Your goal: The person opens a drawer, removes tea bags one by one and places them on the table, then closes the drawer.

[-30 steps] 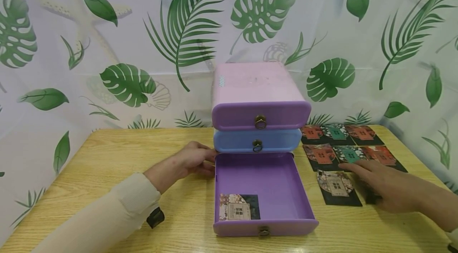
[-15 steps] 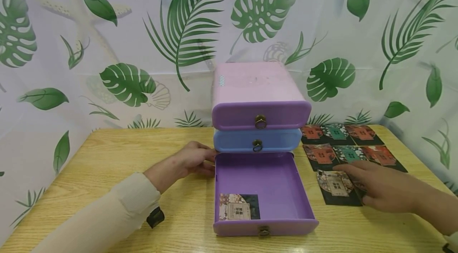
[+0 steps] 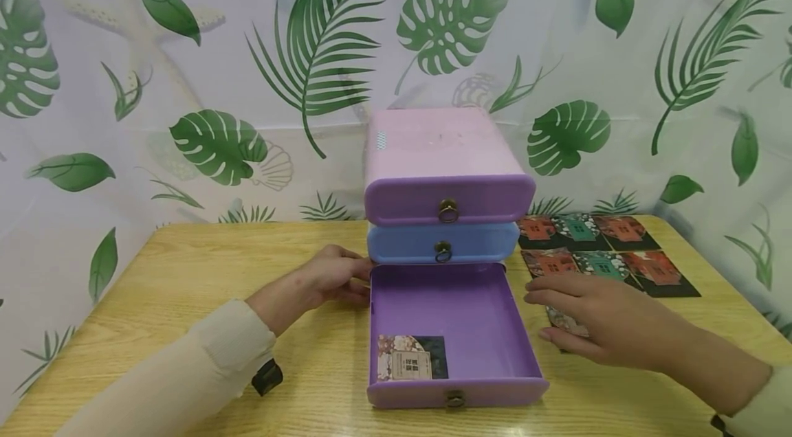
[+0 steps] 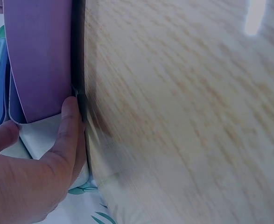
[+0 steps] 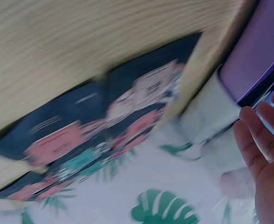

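My left hand [image 3: 331, 279] holds the left side of a stacked drawer unit [image 3: 442, 148] at its lowest box. In the left wrist view the thumb lies high on the white casing [image 4: 45, 135] and the fingers reach down its side close to the table. The bottom purple drawer [image 3: 476, 313] is pulled out, with one floral-labelled flat packet [image 3: 405, 358] in its front left corner. My right hand [image 3: 594, 317] hovers with fingers extended over a pale-labelled packet [image 3: 566, 322], which it partly covers, just right of the drawer. The right wrist view shows nothing in the fingers.
Two rows of dark packets with red [image 3: 656, 269] and green [image 3: 578, 227] labels lie behind the right hand. The blue drawer [image 3: 442, 242] and upper purple drawer [image 3: 448, 200] are pushed in. A leaf-patterned cloth [image 3: 185, 66] hangs behind the wooden table [image 3: 210, 251].
My right hand has moved left from the right side of the pale-labelled packet to over it, its fingers now pointing toward the drawer. The left hand stays on the drawer unit.
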A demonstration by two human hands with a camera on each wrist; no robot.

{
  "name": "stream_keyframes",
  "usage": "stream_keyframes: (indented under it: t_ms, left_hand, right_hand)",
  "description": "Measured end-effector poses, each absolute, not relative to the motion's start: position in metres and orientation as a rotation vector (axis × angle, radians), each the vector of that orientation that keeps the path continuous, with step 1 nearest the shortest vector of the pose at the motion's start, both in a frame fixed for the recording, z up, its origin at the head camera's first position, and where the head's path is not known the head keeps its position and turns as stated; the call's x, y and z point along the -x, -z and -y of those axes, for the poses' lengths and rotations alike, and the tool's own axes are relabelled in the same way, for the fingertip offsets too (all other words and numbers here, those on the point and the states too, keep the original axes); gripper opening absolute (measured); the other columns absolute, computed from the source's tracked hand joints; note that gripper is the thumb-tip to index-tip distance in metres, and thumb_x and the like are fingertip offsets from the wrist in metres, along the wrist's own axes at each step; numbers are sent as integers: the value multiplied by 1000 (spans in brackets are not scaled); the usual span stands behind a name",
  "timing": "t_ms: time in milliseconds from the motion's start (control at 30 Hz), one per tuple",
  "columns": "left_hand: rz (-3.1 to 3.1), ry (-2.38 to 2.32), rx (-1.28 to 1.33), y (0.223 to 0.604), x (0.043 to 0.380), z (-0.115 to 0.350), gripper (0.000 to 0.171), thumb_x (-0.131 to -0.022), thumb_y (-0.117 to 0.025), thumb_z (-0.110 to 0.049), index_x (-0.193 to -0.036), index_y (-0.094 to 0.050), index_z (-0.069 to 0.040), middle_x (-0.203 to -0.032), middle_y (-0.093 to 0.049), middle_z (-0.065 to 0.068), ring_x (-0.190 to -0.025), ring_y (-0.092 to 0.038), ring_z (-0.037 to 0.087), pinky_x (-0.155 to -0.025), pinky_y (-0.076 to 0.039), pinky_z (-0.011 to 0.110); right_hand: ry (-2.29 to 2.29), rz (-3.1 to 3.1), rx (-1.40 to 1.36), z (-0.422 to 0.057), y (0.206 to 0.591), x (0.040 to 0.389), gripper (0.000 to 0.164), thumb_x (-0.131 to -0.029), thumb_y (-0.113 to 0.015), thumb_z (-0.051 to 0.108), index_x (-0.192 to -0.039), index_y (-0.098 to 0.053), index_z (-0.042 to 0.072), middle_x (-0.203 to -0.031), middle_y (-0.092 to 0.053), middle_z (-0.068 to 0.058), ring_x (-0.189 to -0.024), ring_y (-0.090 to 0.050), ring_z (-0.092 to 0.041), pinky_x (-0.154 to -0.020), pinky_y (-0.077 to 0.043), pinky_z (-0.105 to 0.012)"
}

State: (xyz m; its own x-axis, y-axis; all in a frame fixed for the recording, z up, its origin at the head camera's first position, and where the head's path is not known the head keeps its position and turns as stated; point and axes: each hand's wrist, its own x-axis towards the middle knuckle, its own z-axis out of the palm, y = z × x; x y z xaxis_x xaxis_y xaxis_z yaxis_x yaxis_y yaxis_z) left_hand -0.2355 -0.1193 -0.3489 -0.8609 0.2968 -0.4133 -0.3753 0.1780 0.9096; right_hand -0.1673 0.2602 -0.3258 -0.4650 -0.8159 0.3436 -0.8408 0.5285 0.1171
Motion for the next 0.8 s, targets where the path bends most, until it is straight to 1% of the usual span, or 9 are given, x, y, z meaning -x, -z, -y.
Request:
stream_keyframes:
  t_ms: [133,233,300,367,533,633,700,767,800]
  left_hand:
    - [-1962,-1730,76,350,236,119,48,-90,-59,-22,-122,-45,12,-105,-62,23,-84,-64,31,-74,-56,39]
    - [-1967,-1730,81,350,236,119,48,-90,-59,-23,-121,-46,11,-104,-62,23,-84,-64,31,-74,-56,39]
    - [-1975,-1727,88,350,236,120,47,-90,-60,-23,-120,-47,10,-103,-62,21,-83,-64,31,-73,-56,39]
    - [-1978,-1729,93,350,235,120,46,-89,-60,-23,-120,-48,10,-102,-62,21,-82,-64,30,-74,-56,39]
    - [-1969,-1737,79,351,237,119,43,-89,-59,-21,-117,-49,10,-101,-62,21,-79,-65,29,-73,-56,39]
    - [-1965,-1738,67,352,238,118,38,-89,-59,-20,-113,-52,10,-99,-63,21,-78,-65,29,-72,-56,38]
    - [-1960,-1742,69,352,238,118,36,-89,-59,-20,-111,-53,9,-98,-63,21,-78,-65,29,-71,-57,38]
    - [-1960,-1744,72,351,238,119,35,-89,-59,-20,-110,-54,8,-97,-64,21,-77,-65,29,-71,-57,38]
    - [-1959,-1749,69,351,238,119,35,-89,-59,-20,-110,-54,8,-97,-64,20,-77,-65,29,-71,-57,38]
  right_hand:
    - [-140,2351,-1474,-237,325,167,46,-83,-66,41,-120,-58,17,-124,-56,0,-111,-52,-15,-79,-54,-39]
    - [-167,2311,-1553,-217,327,170,49,-82,-66,44,-123,-54,19,-131,-50,-2,-113,-51,-19,-81,-53,-42]
    - [-173,2314,-1601,-203,329,172,52,-82,-66,46,-126,-51,23,-137,-45,-2,-117,-48,-18,-84,-52,-42]
    - [-171,2309,-1653,-190,331,174,56,-81,-66,47,-128,-48,23,-140,-42,-3,-117,-47,-19,-86,-51,-43]
    - [-97,2323,-1778,-163,333,178,62,-81,-64,51,-131,-45,20,-142,-40,-4,-119,-46,-20,-91,-48,-44]
    - [-32,2362,-1842,-148,331,180,64,-80,-64,52,-133,-44,22,-143,-38,-1,-121,-43,-18,-95,-45,-41]
    - [-11,2385,-1904,-139,329,182,64,-78,-68,47,-133,-45,25,-143,-38,1,-121,-42,-17,-97,-44,-40]
    - [1,2405,-1970,-131,328,184,65,-73,-73,36,-132,-46,29,-143,-37,4,-119,-42,-16,-97,-44,-38]
    - [1,2405,-2005,-127,327,185,68,-69,-74,30,-131,-47,31,-143,-36,5,-118,-42,-15,-96,-44,-37]
